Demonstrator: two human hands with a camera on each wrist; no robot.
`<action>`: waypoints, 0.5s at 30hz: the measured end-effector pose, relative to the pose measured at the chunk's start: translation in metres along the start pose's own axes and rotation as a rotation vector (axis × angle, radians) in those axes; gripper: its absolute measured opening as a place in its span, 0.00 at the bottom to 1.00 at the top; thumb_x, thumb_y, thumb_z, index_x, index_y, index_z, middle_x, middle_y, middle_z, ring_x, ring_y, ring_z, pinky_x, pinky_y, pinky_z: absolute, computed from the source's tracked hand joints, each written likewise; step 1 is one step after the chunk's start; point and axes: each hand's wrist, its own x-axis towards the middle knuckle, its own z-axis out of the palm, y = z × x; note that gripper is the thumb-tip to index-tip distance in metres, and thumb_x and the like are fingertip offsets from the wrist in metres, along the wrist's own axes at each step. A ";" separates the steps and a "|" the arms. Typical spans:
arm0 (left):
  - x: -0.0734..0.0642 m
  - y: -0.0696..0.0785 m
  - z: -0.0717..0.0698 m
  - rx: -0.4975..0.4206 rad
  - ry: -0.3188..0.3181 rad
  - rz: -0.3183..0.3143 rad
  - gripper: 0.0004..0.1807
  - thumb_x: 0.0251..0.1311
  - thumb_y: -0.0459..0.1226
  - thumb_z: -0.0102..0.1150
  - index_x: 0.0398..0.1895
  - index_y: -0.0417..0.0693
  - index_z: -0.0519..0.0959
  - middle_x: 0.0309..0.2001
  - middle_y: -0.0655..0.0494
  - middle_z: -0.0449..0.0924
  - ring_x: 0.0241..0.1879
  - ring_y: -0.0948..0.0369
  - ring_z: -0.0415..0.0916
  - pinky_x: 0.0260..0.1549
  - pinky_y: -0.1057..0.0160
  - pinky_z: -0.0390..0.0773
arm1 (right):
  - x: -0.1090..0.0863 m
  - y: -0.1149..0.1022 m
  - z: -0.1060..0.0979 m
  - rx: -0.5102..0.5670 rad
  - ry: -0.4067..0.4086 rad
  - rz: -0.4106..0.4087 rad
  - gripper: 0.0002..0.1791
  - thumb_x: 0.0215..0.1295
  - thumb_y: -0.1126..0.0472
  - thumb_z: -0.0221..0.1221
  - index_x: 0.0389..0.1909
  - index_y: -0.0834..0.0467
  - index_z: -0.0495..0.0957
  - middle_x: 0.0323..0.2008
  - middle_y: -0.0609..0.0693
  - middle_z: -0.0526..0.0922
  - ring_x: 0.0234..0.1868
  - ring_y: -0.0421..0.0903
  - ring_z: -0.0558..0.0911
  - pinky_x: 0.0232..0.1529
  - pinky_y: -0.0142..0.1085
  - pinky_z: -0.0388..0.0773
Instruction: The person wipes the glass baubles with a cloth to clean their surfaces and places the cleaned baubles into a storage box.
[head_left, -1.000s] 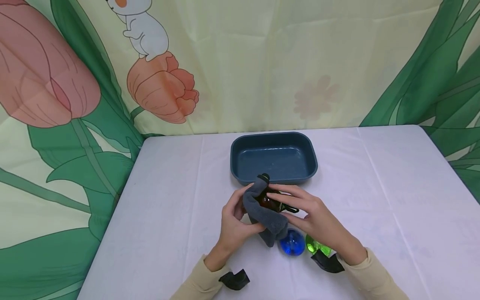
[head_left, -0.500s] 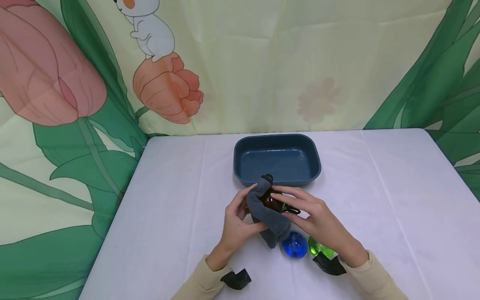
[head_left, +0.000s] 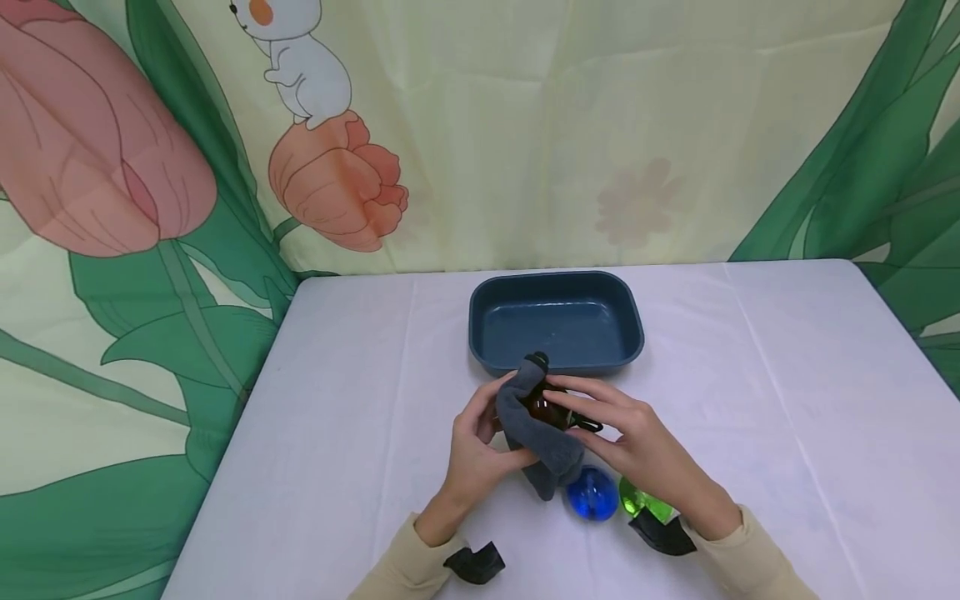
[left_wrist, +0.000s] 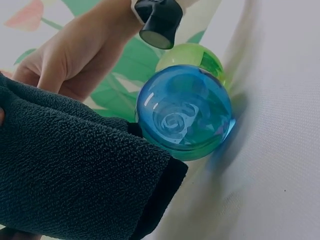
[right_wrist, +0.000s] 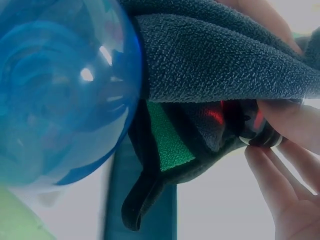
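My left hand (head_left: 476,458) grips a dark grey terry cloth (head_left: 551,450), thumb in front and fingers behind. Tucked in its fold is a glossy dark red, see-through rounded piece (head_left: 549,408), partly hidden by the cloth. My right hand (head_left: 637,425) pinches this piece between thumb and fingers. From the right wrist, its shiny dark surface (right_wrist: 250,120) shows beneath the cloth's fold. A clear blue ball (head_left: 592,493) lies just below the cloth. Beside it, a clear green ball (head_left: 633,497) is partly covered by my right wrist; both also appear in the left wrist view.
Behind the hands stands a dark blue rectangular basin (head_left: 482,329) with nothing in it. A white cloth (head_left: 337,433) covers the table. Black camera mounts (head_left: 476,563) hang from both wrists. A curtain (head_left: 510,150) with a flower print rises at the back.
The head view has shifted slightly, so everything sits a little further right and lower. Both hands keep their hold on the cloth and the dark red piece with barely any movement.
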 end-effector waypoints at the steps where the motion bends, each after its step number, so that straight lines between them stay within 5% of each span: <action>1: 0.000 0.000 0.000 0.001 -0.001 -0.002 0.44 0.43 0.19 0.73 0.68 0.35 0.66 0.60 0.35 0.74 0.54 0.58 0.78 0.42 0.60 0.84 | 0.000 0.000 0.000 0.002 -0.001 -0.001 0.40 0.44 0.79 0.72 0.62 0.53 0.78 0.63 0.53 0.77 0.62 0.51 0.78 0.59 0.20 0.70; 10: 0.000 -0.002 -0.001 -0.040 -0.031 -0.031 0.45 0.45 0.19 0.71 0.70 0.36 0.64 0.61 0.34 0.72 0.55 0.58 0.77 0.45 0.59 0.83 | 0.000 0.001 0.001 -0.010 0.018 -0.021 0.40 0.43 0.78 0.72 0.62 0.54 0.78 0.62 0.54 0.77 0.61 0.51 0.79 0.58 0.20 0.71; 15: -0.001 -0.003 0.000 -0.044 -0.041 -0.040 0.46 0.43 0.18 0.71 0.70 0.36 0.64 0.62 0.35 0.71 0.57 0.58 0.76 0.48 0.58 0.83 | 0.000 0.002 0.000 0.048 0.008 0.063 0.38 0.47 0.75 0.72 0.63 0.56 0.77 0.61 0.53 0.79 0.59 0.47 0.80 0.53 0.25 0.78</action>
